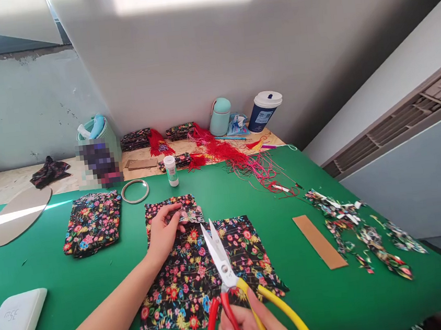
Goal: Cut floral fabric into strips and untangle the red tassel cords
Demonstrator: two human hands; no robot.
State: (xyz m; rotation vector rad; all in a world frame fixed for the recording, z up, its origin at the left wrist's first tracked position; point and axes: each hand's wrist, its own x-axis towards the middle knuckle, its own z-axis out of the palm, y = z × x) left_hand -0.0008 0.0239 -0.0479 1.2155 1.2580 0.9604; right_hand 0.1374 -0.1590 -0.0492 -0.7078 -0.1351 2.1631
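floral cloth (192,273) is lying on the counter (271,196), well in from its right edge and apart from its far edge, spreading nearly flat beneath both hands. the left hand (164,231) is pinching a small raised flap (191,215) at the cloth's far side; whether that flap is joining the rest, i cannot tell. the right hand (250,323) is clamping around the handles of the scissors (224,269), whose blades are standing slightly apart, tips pointing toward the flap. the cloth is looking light, thin and limp, so it is probably bending and creasing easily, hardly fragile but perhaps fraying at its uneven edges. pinching by an edge or corner is seeming best; the scissors, stiffer and likely heavier, are calling for a grip at the handles, clear of the blades.
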